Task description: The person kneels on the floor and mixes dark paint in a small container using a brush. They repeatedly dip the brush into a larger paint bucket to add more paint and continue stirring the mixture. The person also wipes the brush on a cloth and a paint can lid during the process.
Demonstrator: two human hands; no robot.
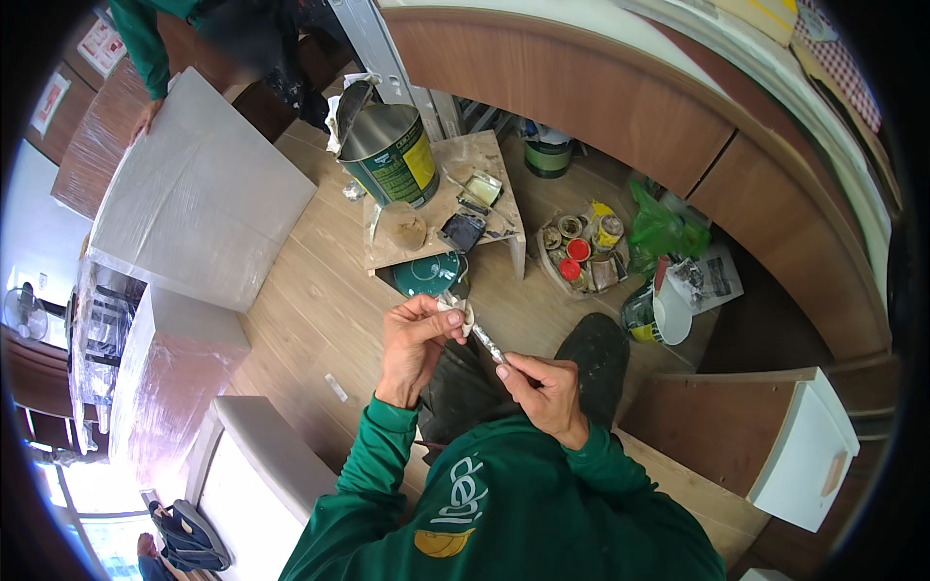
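Observation:
Over my knees, my left hand [412,347] pinches a small off-white piece [467,318], either paper or cloth, between thumb and fingers. A thin, whitish, smeared stick-like tool [486,342] runs from this piece toward my right hand [550,392]. Thumb and fingers of the right hand close on the tool's lower end. Its upper tip is partly hidden at the off-white piece, so I cannot tell its exact kind. Just beyond my left hand, a dark green round lid or container [426,274] sits by the low wooden stool [473,155].
On the stool stands a big green-and-yellow can [392,160]. Right of it, a tray holds several small tins [578,250] near a green plastic bag [664,230] and a tipped bucket [670,315]. A drawer [722,436] lies right. Another person's hand [145,118] touches a wrapped panel [208,155].

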